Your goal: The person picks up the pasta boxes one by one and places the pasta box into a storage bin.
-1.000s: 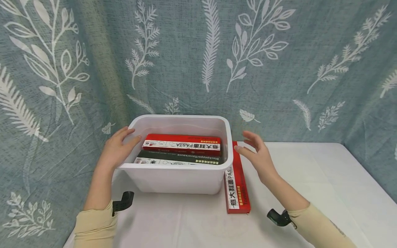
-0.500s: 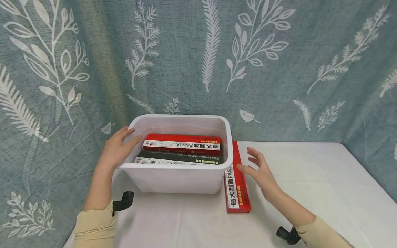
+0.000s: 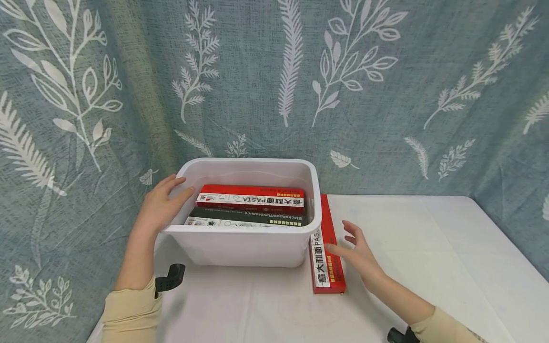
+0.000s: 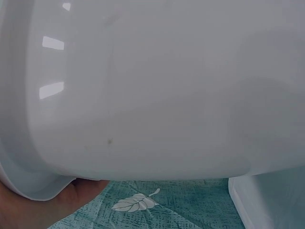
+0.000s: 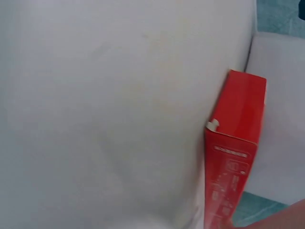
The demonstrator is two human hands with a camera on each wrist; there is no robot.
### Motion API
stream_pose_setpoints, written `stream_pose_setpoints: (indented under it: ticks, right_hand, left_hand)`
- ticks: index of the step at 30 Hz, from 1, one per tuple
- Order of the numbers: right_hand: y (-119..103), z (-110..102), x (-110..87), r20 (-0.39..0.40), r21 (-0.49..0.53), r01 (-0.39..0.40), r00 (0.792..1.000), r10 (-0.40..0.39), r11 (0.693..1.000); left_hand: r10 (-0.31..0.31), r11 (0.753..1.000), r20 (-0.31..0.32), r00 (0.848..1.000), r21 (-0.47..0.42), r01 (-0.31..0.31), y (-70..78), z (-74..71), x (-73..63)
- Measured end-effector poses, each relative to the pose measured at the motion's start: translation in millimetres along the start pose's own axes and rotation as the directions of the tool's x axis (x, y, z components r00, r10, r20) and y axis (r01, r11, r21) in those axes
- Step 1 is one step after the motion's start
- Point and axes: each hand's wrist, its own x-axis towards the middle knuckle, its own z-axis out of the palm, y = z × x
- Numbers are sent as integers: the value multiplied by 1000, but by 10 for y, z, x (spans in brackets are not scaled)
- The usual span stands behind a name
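A white plastic bin point(image 3: 244, 247) stands on the table; inside lie a red pasta box point(image 3: 250, 190) and a dark green pasta box point(image 3: 244, 214) labelled black pepper. My left hand point(image 3: 160, 205) holds the bin's left rim, thumb over the inner side; the left wrist view shows mostly the bin's outer wall point(image 4: 157, 86). Another red pasta box point(image 3: 321, 278) lies lengthwise against the bin's right side, its far part partly hidden by the rim. Over this box reaches the thumb of my right hand point(image 3: 362, 259), fingers spread and loosely bent; whether it touches cannot be told.
A white cloth covers the table point(image 3: 429, 257), which extends to the right of the boxes. Behind and to the left hangs a blue-green curtain point(image 3: 257, 95) with white leaf prints, close to the bin's back. Black wrist cameras point(image 3: 170, 278) sit at both sleeves.
My right hand has drawn back toward me along the red pasta box beside the bin, from its far end to its middle. My left hand and the bin have stayed put.
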Motion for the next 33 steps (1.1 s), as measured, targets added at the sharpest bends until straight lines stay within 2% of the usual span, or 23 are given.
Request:
stream_pose_setpoints:
  ticks: [14,23,33]
  right_hand:
    - [201,108,-65,28,-48,-49,998,51,998]
    - [278,181,-102,41,-137,12,999,-6,990]
    - [323,209,-111,86,-300,63,996,-39,952]
  left_hand:
    - [7,1000,0,1000,2,-7,-8,1,-7]
    - [12,1000,1,1000,-12,-12,-10,-2,-6]
    - [4,1000,5,1000,-8,-4,5,-6,-9]
